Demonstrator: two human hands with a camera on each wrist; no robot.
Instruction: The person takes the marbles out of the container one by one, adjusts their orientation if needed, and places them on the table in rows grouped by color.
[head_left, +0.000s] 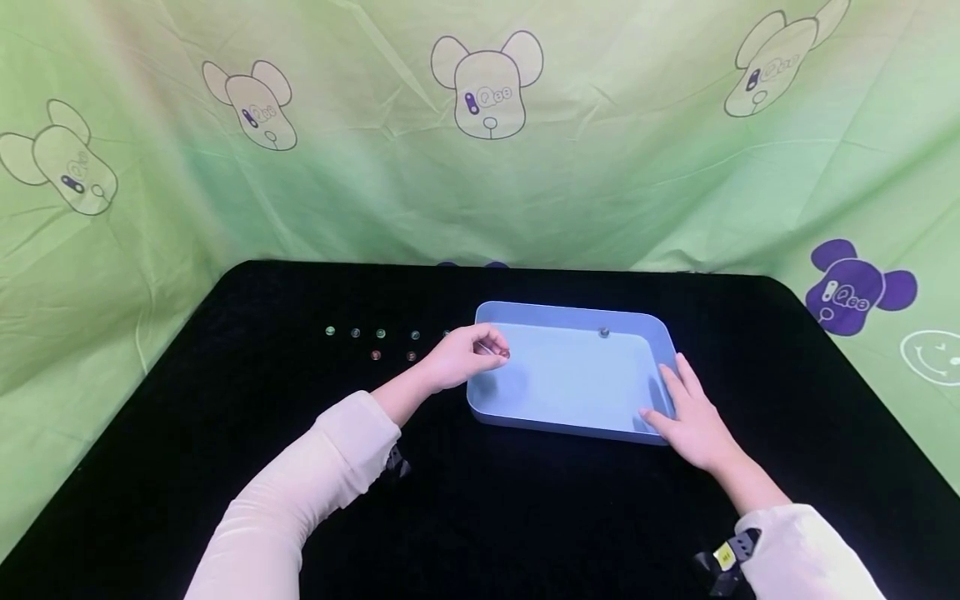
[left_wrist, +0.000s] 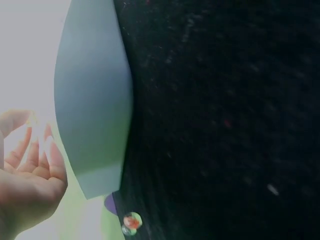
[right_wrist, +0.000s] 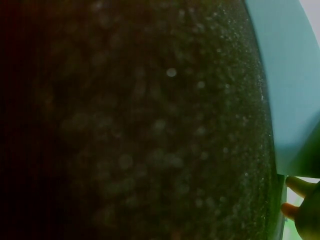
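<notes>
My left hand (head_left: 463, 358) is over the left end of a blue rectangular tray (head_left: 566, 425), pinching a small reddish marble (head_left: 506, 354) between thumb and fingertips. In the left wrist view glare hides most of that marble. Inside the tray, by its far wall, lies a dark marble (head_left: 603, 332). My right hand (head_left: 696, 423) rests on the tray's right rim, fingers fairly straight, the thumb reaching over the near right corner. Left of the tray, several marbles sit in two rows, among them a green marble (head_left: 330, 331) and a reddish marble (head_left: 376, 355).
A black cloth (head_left: 480, 517) covers the table. Around it hangs a green curtain (head_left: 375, 183) with printed bear heads. Black wrist devices show at both cuffs, such as the right wrist camera (head_left: 731, 560). One red and clear marble (left_wrist: 132, 220) appears low in the left wrist view.
</notes>
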